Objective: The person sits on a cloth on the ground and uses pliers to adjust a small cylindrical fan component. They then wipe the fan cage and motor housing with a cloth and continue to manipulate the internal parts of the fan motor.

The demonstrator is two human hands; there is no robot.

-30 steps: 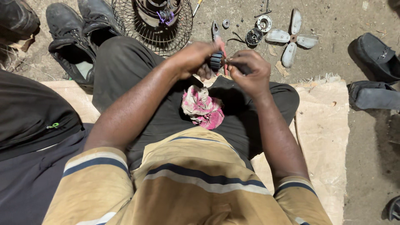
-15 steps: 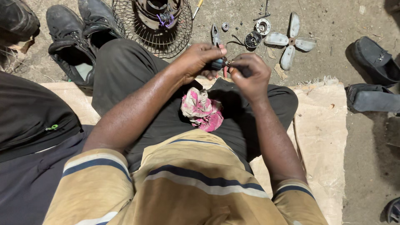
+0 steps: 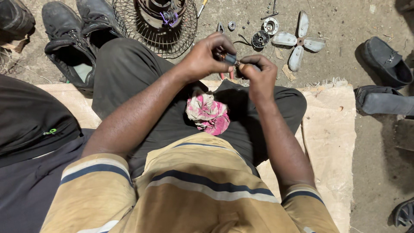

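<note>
Pinching a small dark part [image 3: 230,59], left hand [image 3: 207,56] and right hand [image 3: 257,73] fingers closed on it, above a pink rag [image 3: 208,113]; fan blade [image 3: 299,41] nearby.

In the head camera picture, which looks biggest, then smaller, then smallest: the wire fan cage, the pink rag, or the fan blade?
1. Wire fan cage, though the picture's top edge cuts it off.
2. Fan blade and pink rag look about alike; the rag lies nearer the camera, so I won't rank them.

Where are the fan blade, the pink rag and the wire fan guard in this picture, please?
fan blade [image 3: 300,41]: head view, on the hub where the four blades meet.
pink rag [image 3: 208,114]: head view, middle of the crumpled cloth.
wire fan guard [image 3: 129,19]: head view, left part of the mesh.
</note>
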